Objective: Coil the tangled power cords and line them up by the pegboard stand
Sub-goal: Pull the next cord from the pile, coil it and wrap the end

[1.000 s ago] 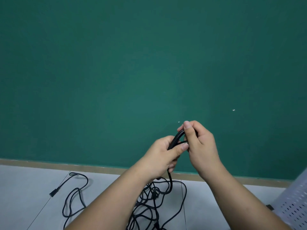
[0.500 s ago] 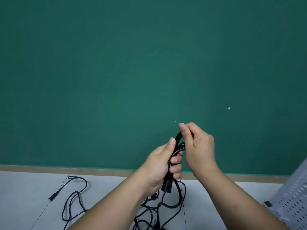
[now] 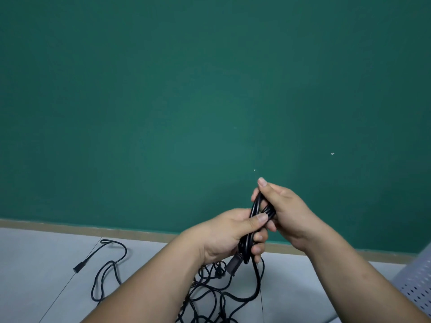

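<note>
The left hand [image 3: 228, 236] is gripping a folded black power cord [image 3: 254, 209], its plug [image 3: 233, 265] hanging below the fist. The right hand [image 3: 283, 210] is pinching the loop's top. Tangled cords [image 3: 210, 296] are lying on the floor [image 3: 35, 264] beneath. The pegboard stand [image 3: 415, 283] is showing at the right edge, well apart from them, and a green wall [image 3: 210, 89] is rising behind.

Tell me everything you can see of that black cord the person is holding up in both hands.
The thin black rubbery-looking power cord is folded into a few narrow loops, held upright before the green wall. The left hand grips the lower part, thumb pressed across it; the right hand pinches the top of the loops. A blocky dark plug sticks out below the left hand. One strand hangs down into the tangled black cords on the grey floor.
</note>
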Available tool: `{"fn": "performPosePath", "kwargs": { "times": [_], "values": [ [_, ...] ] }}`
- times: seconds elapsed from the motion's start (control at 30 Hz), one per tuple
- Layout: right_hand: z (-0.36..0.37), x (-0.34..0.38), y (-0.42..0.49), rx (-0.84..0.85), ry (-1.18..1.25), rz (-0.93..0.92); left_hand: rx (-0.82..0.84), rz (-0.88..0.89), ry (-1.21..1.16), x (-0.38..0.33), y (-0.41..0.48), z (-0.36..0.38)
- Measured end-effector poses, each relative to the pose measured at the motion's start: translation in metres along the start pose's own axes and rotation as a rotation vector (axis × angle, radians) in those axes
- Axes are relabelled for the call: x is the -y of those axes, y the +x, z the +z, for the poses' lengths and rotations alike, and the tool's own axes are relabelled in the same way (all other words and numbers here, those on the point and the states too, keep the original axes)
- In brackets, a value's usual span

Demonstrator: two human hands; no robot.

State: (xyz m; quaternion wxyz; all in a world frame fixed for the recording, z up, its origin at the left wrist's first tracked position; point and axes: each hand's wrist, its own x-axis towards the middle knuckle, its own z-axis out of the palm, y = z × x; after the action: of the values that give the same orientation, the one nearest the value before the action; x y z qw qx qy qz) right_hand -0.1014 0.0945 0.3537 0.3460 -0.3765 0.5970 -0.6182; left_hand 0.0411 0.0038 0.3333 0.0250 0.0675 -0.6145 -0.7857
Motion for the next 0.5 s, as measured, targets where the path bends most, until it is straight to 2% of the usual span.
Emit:
{"fn": "performPosePath", "kwargs": {
  "times": [0.07,0.17,0.27,0.37,0.5],
  "values": [
    [-0.002,-0.003,0.003,0.0,-0.143,-0.048,-0.067,-0.021,0.076,0.0,0.0,-0.003],
    [-0.001,-0.009,0.007,-0.108,-0.416,-0.181,-0.183,0.013,0.219,0.002,0.002,-0.007],
    [-0.001,-0.014,0.007,-0.174,-0.471,-0.216,-0.276,0.055,0.245,0.003,0.004,-0.009],
    [-0.003,-0.017,0.006,-0.085,-0.392,-0.083,-0.428,0.151,0.166,-0.001,0.007,-0.012],
    [0.001,-0.02,-0.002,0.173,-0.371,0.147,-0.662,0.284,-0.009,-0.009,0.012,-0.02]
  ]
}}
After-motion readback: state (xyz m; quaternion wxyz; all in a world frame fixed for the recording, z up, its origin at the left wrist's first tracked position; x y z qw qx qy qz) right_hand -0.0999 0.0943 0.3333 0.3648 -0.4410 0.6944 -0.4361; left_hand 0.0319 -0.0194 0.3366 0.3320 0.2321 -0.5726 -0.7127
